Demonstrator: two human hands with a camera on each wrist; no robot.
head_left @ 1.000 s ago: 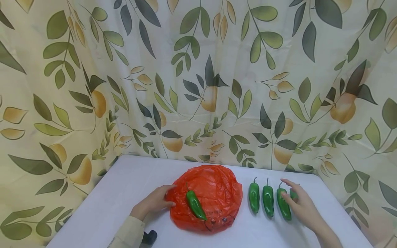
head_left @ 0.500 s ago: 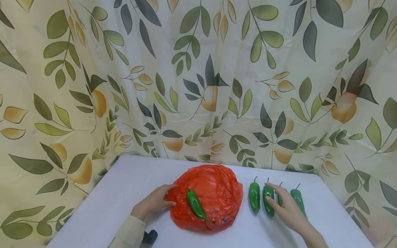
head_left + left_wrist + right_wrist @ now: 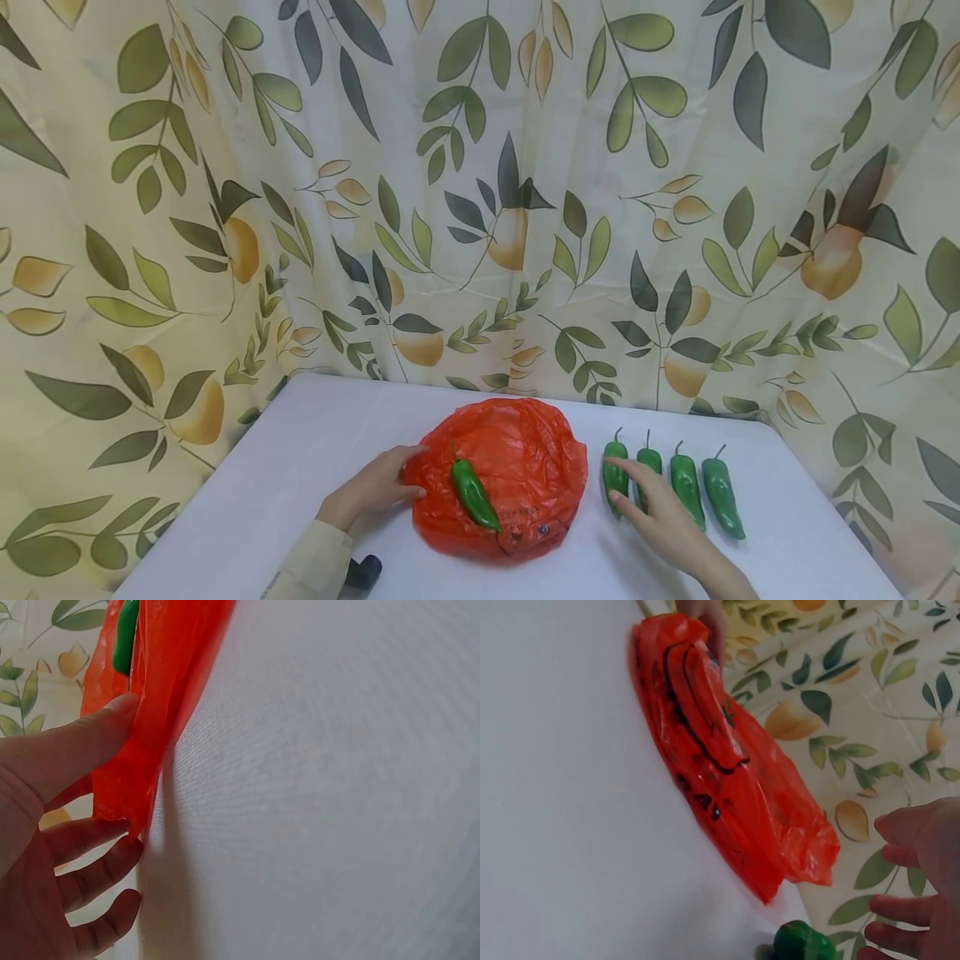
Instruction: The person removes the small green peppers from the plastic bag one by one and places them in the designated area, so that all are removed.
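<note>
A crumpled red plastic bag [image 3: 525, 467] lies on the white table, with one green chili pepper [image 3: 474, 495] on top of it. My left hand [image 3: 378, 487] holds the bag's left edge, thumb [image 3: 112, 716] on one side and fingers loosely curled at the other. Right of the bag, several green chili peppers stand in a row, stems pointing away. My right hand [image 3: 660, 517] is over the row's left end, overlapping the leftmost pepper [image 3: 615, 458] and the second pepper [image 3: 648, 457]. Its thumb and fingers are apart. A pepper's tip [image 3: 802, 941] shows below this hand in the right wrist view.
Two more peppers of the row, the third pepper [image 3: 686, 483] and the rightmost pepper [image 3: 722, 496], lie to the right. A small black object [image 3: 365, 573] is beside the left sleeve [image 3: 318, 554]. A leaf-and-fruit patterned curtain [image 3: 480, 208] hangs around the table's back and sides.
My right hand has moved left along the row, from the rightmost peppers to the leftmost one, uncovering those on the right. My left hand, the bag and the peppers have stayed in place.
</note>
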